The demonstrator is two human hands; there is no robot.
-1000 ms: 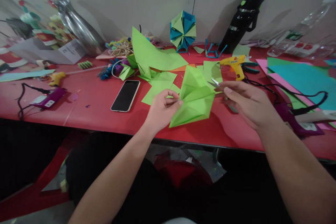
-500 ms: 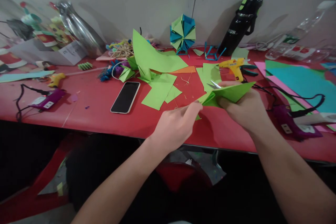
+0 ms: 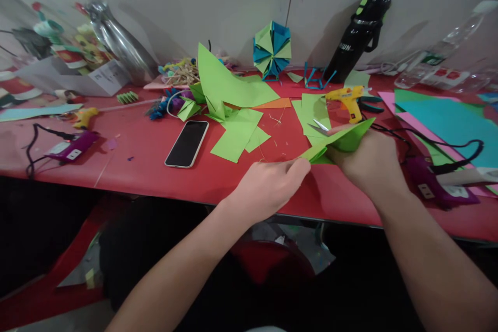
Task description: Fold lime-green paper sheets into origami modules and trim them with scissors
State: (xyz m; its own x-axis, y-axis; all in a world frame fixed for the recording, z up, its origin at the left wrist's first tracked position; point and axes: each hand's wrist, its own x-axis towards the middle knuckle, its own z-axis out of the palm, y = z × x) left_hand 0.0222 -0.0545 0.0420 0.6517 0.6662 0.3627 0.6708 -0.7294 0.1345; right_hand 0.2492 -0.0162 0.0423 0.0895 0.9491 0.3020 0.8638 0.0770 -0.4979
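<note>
the left hand (image 3: 274, 184) has its fingers closed in a pinch on the left end of a folded bright green paper (image 3: 352, 137). the right hand (image 3: 368, 163) is wrapped around the other side of the paper, and most of its fingers are hidden behind it. the paper is up in the air between the two hands, above the front part of the shiny red table (image 3: 136, 176). a pair of shiny silver metal scissor blades (image 3: 321, 127) pokes out by the right hand, just behind the paper. i cannot tell how the right fingers hold the scissors, because the paper is in the way.

behind the hands, flat light green paper pieces (image 3: 236, 137) lie on the table. a flat black phone with a pale edge (image 3: 187, 144) lies to the left of them. a yellow plastic glue gun (image 3: 345, 99) lies just past the right hand. at the back, a round blue and green folded paper wheel (image 3: 272, 51) stands near the wall, and a tall black bottle (image 3: 355, 41) leans to the right.
</note>
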